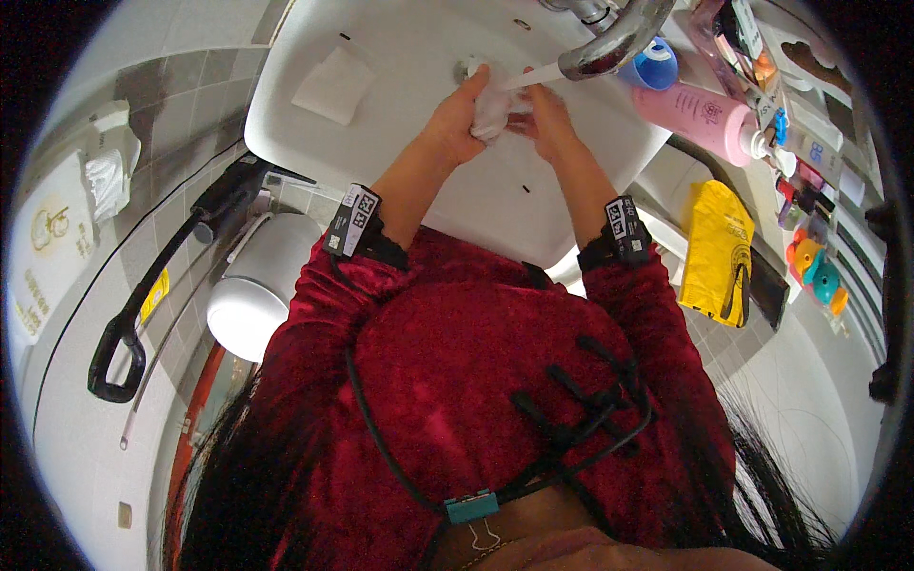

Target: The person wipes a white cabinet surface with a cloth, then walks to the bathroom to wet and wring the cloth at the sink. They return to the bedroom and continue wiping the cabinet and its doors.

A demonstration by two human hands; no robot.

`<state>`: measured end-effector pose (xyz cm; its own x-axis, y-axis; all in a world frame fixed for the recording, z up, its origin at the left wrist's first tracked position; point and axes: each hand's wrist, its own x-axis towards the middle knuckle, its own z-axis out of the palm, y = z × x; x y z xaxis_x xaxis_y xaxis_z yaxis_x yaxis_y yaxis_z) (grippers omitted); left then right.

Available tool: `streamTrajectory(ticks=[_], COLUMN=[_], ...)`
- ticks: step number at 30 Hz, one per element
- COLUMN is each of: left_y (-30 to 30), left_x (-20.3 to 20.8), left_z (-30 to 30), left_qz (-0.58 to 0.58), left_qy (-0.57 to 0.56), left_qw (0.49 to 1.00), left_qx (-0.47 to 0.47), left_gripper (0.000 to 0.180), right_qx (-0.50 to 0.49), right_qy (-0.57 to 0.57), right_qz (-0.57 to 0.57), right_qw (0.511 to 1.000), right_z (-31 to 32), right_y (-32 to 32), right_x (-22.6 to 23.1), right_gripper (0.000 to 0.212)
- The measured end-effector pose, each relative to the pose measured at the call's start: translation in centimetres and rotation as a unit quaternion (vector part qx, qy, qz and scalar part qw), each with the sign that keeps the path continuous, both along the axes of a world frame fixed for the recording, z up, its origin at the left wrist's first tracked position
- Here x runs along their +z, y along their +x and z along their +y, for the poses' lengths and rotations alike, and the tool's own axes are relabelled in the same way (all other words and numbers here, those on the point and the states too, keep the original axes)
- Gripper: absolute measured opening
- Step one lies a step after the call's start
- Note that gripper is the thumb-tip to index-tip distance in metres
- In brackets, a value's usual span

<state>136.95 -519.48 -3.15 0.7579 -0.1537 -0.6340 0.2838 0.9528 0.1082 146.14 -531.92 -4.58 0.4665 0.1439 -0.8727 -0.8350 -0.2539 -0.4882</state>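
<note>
Clip: teal binder clip (pixel 472 506) fastened near collar, black cable (pixel 373 428) routed past it.
Top: red velvet top (pixel 447 352) worn, sleeves pushed up to forearms.
Wrists: left tag module (pixel 354 221) and right tag module (pixel 627 228) strapped on over black cuffs.
Left hand: white wad (pixel 489 114) grasped by left hand (pixel 459 119), thumb side up.
Right hand: right hand (pixel 552 128) held at wad's right side, fingers curled in; whether wad is gripped or only touched cannot be told, blurred by water.
Wad: wet-looking, bunched, held above sink basin (pixel 419 57), between the hands, near the drain.
Water: stream (pixel 541 77) delivered from chrome faucet (pixel 619 48), angled down-left onto wad.
Basin left: squarish white piece (pixel 333 86) laid flat, well apart from hands.
Right side: blue cup (pixel 655 65) and pink pump bottle (pixel 695 119) placed beside faucet; yellow bag (pixel 719 252) seen lower down.
Left side: black long-handled appliance (pixel 157 271) propped by white bin (pixel 249 309).
</note>
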Motion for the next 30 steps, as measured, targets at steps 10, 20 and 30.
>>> streamTrajectory(ticks=[10,20,30], left_y=[-1.4,-2.0,0.0], left_x=[-1.1,-2.6,-0.5], left_z=[1.0,1.7,0.3], left_qz=[0.054,0.096,-0.090], left_qy=[0.177,0.099,-0.073], left_qw=[0.982,0.987,0.985], left_qx=[0.039,0.083,0.129], left_gripper=[0.058,0.057,0.047], right_qx=[-0.059,0.024,0.360], right_qy=[0.174,0.139,-0.032], right_qz=[-0.021,-0.214,-0.580], right_qw=[0.983,0.967,0.730], right_z=[0.4,0.9,6.0], right_y=[-0.7,-0.6,-6.2], right_x=[2.4,5.6,6.2], right_gripper=[0.027,0.016,0.021])
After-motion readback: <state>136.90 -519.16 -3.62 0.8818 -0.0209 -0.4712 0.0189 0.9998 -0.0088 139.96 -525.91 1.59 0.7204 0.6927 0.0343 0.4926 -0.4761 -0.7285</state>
